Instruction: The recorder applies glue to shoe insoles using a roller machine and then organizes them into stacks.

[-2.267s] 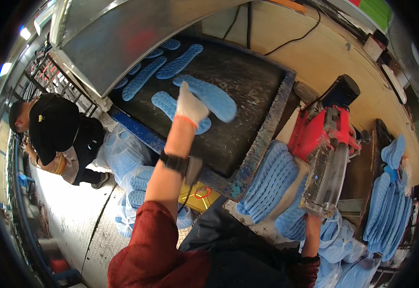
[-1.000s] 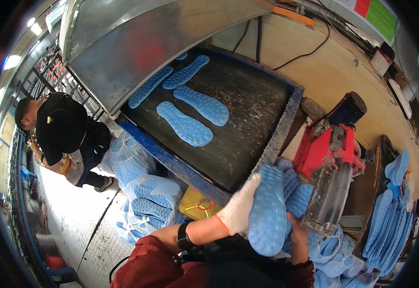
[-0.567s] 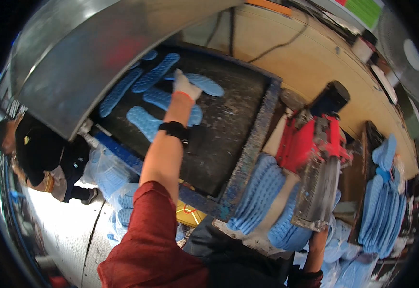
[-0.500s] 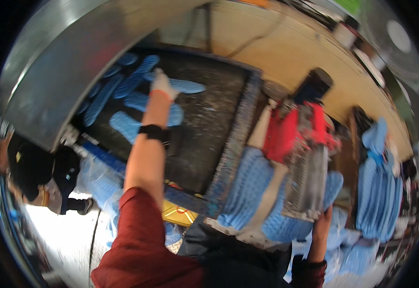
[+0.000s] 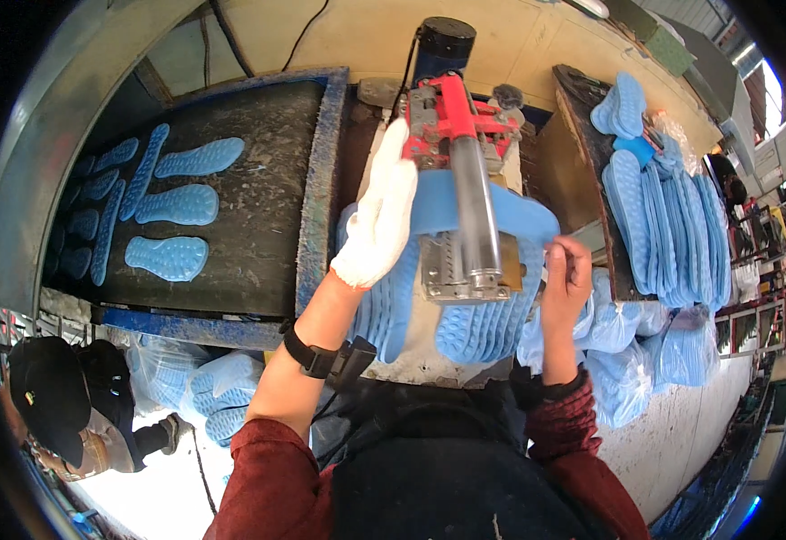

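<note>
A blue dimpled insole [image 5: 523, 214] lies crosswise in a red machine [image 5: 451, 108], behind its upright metal roller [image 5: 476, 207]. My left hand [image 5: 382, 211], in a white glove, rests against the left end of this insole with fingers stretched upward. At the insole's right end, my bare right hand [image 5: 568, 274] has its fingers bent in a pinch at the tip. Stacked blue insoles [image 5: 478, 328] stand on edge just below the machine, and another stack [image 5: 384, 315] is below my left hand.
On the left, several blue insoles [image 5: 177, 205] lie on a dark conveyor belt [image 5: 262, 198] with a blue frame [image 5: 314, 193]. More insoles [image 5: 672, 225] hang over a board at the right. Bagged insoles [image 5: 622, 378] sit below. A person in a black cap [image 5: 46, 391] is at lower left.
The view has swung to the right. My left hand has moved from the insoles on the belt to the machine, and my right hand has risen to the insole's right end.
</note>
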`<state>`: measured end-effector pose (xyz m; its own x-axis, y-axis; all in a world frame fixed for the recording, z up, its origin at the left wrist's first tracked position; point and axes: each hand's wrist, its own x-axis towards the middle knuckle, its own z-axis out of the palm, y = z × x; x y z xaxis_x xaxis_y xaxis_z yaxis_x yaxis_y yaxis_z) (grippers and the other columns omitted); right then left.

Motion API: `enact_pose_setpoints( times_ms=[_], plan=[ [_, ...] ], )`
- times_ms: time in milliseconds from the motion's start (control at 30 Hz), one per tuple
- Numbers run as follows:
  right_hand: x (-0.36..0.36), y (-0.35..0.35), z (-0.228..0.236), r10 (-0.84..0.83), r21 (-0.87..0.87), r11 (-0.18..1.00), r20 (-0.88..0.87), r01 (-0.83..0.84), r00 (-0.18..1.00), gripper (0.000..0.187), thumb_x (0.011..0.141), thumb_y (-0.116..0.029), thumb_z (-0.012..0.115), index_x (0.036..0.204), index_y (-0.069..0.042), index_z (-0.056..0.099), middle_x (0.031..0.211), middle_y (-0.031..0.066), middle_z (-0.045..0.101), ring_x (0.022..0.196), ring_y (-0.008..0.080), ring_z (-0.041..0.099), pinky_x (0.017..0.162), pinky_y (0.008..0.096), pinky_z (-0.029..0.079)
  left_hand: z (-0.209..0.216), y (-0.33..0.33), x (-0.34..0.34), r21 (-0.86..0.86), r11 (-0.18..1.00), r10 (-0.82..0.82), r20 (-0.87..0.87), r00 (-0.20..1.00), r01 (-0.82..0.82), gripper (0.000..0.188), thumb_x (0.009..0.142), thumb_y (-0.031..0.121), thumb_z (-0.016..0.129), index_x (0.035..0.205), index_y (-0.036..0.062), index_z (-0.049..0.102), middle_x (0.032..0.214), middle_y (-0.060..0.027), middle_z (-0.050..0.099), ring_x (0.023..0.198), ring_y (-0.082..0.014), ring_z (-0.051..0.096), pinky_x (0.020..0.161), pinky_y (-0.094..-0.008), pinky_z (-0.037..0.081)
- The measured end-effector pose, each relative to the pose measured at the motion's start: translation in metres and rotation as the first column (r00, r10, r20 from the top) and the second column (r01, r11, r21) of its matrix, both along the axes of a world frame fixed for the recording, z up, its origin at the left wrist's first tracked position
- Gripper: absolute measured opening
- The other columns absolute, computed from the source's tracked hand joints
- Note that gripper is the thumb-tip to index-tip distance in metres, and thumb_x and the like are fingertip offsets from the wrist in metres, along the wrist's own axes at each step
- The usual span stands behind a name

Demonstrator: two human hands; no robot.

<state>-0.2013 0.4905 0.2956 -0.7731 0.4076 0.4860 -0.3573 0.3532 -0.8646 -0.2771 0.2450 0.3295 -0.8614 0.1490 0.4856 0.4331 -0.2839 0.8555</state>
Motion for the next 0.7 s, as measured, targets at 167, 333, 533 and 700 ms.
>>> enact_pose_setpoints(
  times_ms=[167, 333, 533, 700],
  plan=[
    [0.016, -0.014, -0.085, -0.026, 0.562, 0.8, 0.38, -0.209, 0.925, 0.023, 0.079, -0.004, 0.067, 0.102, -0.008, 0.066, 0.099, 0.015, 0.066, 0.084, 0.0322, 0.065, 0.072, 0.0419, 0.053, -0.055, -0.027, 0.016, -0.102, 0.991, 0.103, 0.201, 0.974, -0.084, 0.056, 0.107, 0.033, 0.031, 0.151, -0.001, 0.025, 0.154, -0.0146, 0.03, 0.144, -0.0215, 0.024, 0.119, -0.0334, 0.015],
    [0.023, -0.026, -0.13, -0.111, 0.81, 0.472, 0.446, -0.348, 0.888, 0.044, 0.08, -0.017, 0.069, 0.122, -0.007, 0.062, 0.126, 0.0188, 0.06, 0.117, 0.0409, 0.054, 0.1, 0.0516, 0.042, -0.06, -0.044, 0.081, -0.278, 0.96, 0.088, 0.396, 0.914, 0.028, 0.066, 0.106, 0.044, 0.024, 0.15, -0.0044, 0.023, 0.155, -0.0183, 0.028, 0.144, -0.0262, 0.026, 0.12, -0.035, 0.019],
    [0.007, -0.009, -0.16, 0.074, 0.83, 0.523, 0.182, -0.194, 0.98, 0.043, 0.085, -0.023, 0.066, 0.127, -0.012, 0.062, 0.129, 0.0161, 0.059, 0.12, 0.0385, 0.053, 0.104, 0.0527, 0.038, -0.01, -0.087, 0.126, 0.617, 0.785, -0.502, 0.684, 0.528, -0.053, 0.071, 0.101, 0.06, 0.031, 0.147, 0.0059, 0.036, 0.138, -0.0119, 0.053, 0.12, -0.0211, 0.055, 0.105, -0.0366, 0.043],
    [0.011, 0.01, -0.159, 0.017, 0.919, 0.272, 0.291, -0.284, 0.957, 0.044, 0.088, -0.03, 0.069, 0.125, -0.008, 0.061, 0.127, 0.0142, 0.061, 0.121, 0.0341, 0.053, 0.109, 0.0468, 0.034, 0.014, -0.156, 0.028, 0.553, 0.738, -0.143, 0.688, 0.711, -0.386, 0.063, 0.102, 0.056, 0.032, 0.13, 0.0048, 0.053, 0.128, -0.0108, 0.06, 0.117, -0.0244, 0.057, 0.104, -0.0406, 0.044]
  ],
)
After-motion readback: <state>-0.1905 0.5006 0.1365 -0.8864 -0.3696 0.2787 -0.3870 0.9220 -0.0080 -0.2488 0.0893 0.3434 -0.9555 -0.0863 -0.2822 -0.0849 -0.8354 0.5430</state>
